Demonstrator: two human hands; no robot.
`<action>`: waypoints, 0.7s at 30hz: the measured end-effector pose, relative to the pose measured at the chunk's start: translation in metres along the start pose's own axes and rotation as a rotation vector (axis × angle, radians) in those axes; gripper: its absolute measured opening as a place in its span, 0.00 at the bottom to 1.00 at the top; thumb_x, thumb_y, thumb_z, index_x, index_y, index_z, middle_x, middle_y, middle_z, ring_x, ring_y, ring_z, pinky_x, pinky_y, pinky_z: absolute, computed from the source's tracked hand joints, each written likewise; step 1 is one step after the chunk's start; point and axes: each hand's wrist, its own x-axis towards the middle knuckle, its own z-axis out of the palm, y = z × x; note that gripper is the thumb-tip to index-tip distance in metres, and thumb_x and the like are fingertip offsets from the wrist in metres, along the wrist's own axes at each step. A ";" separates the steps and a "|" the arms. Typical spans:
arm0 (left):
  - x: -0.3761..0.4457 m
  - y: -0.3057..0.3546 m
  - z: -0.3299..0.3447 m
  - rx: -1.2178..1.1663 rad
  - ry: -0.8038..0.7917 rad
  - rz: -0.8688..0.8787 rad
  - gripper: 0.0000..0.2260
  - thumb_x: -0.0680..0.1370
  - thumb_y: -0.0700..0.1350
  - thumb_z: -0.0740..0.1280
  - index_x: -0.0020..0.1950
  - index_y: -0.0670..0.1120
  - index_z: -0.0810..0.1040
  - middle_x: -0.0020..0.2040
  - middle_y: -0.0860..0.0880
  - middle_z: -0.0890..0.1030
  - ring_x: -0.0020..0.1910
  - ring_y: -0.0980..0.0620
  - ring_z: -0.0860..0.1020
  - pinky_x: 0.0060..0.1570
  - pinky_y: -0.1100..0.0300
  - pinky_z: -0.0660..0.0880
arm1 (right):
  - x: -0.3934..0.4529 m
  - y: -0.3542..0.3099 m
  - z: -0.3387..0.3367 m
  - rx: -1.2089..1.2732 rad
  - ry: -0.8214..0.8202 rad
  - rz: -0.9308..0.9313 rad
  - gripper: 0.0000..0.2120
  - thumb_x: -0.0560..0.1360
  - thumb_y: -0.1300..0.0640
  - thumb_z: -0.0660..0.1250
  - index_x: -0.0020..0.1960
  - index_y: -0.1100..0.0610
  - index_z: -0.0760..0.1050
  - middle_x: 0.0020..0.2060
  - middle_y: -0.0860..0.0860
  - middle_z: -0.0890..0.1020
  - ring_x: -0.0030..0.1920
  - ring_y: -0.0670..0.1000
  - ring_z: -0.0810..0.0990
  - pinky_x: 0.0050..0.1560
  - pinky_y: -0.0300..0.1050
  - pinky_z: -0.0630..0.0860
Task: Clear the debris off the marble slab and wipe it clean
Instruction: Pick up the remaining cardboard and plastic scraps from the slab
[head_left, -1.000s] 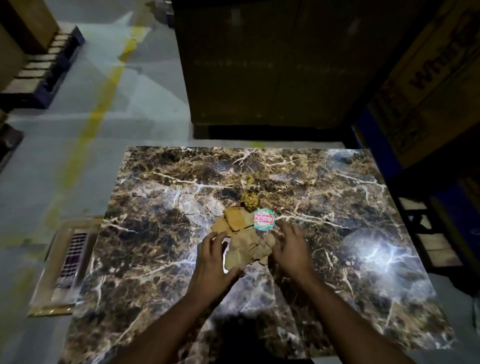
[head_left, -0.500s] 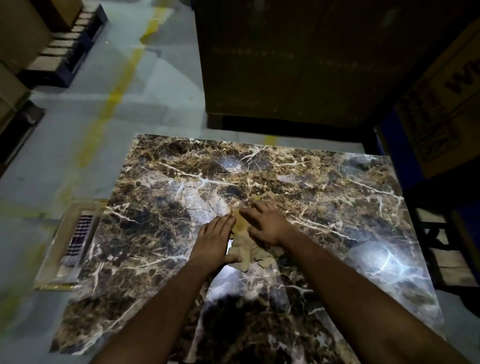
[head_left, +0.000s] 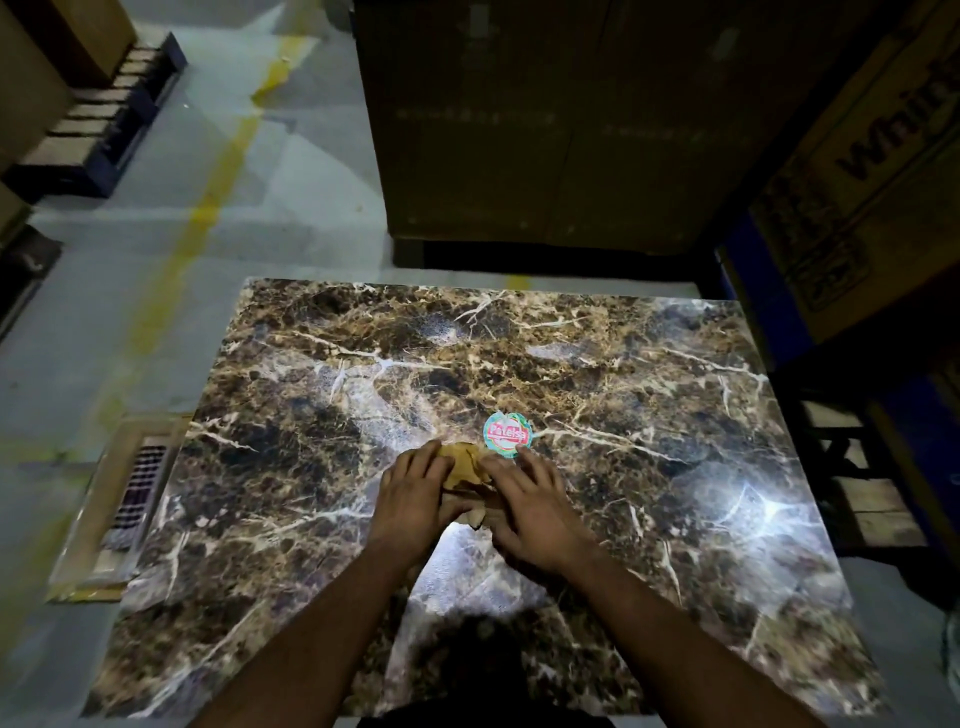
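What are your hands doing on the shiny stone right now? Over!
Left hand and right hand flat on cardboard scraps, fingers straight. Round sticker lies beside, untouched. Marble slab not yet cleared. Nothing blocking.

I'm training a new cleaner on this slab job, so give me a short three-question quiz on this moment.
1. True or false: both hands, left hand and right hand, are on the cardboard scraps.
2. Which lies just beyond the right hand's fingertips on the marble slab? A) a round sticker B) a sponge C) a spray bottle
3. Fill in: the scraps lie near the slab's ____ (middle / far edge).

Key
1. True; the hands press in on the pile from either side.
2. A, the round sticker.
3. Middle.
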 end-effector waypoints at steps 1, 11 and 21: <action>0.001 -0.001 -0.001 -0.005 -0.003 -0.004 0.29 0.74 0.66 0.68 0.68 0.51 0.74 0.74 0.50 0.68 0.69 0.45 0.67 0.61 0.47 0.71 | -0.002 0.001 -0.004 0.039 0.012 0.010 0.39 0.74 0.46 0.62 0.82 0.43 0.49 0.81 0.47 0.60 0.80 0.58 0.52 0.79 0.63 0.50; 0.001 -0.002 -0.004 -0.074 -0.133 -0.096 0.35 0.74 0.64 0.70 0.77 0.54 0.63 0.81 0.54 0.55 0.78 0.48 0.57 0.73 0.47 0.59 | -0.058 0.013 0.030 0.480 0.413 0.414 0.37 0.77 0.36 0.56 0.82 0.49 0.52 0.81 0.47 0.54 0.79 0.47 0.53 0.79 0.60 0.57; 0.003 0.003 0.012 -0.251 -0.053 -0.004 0.29 0.83 0.64 0.53 0.82 0.57 0.53 0.82 0.56 0.49 0.81 0.54 0.46 0.77 0.54 0.41 | 0.004 -0.010 0.038 0.389 0.351 0.280 0.36 0.81 0.35 0.53 0.83 0.45 0.44 0.83 0.48 0.42 0.82 0.48 0.39 0.80 0.54 0.46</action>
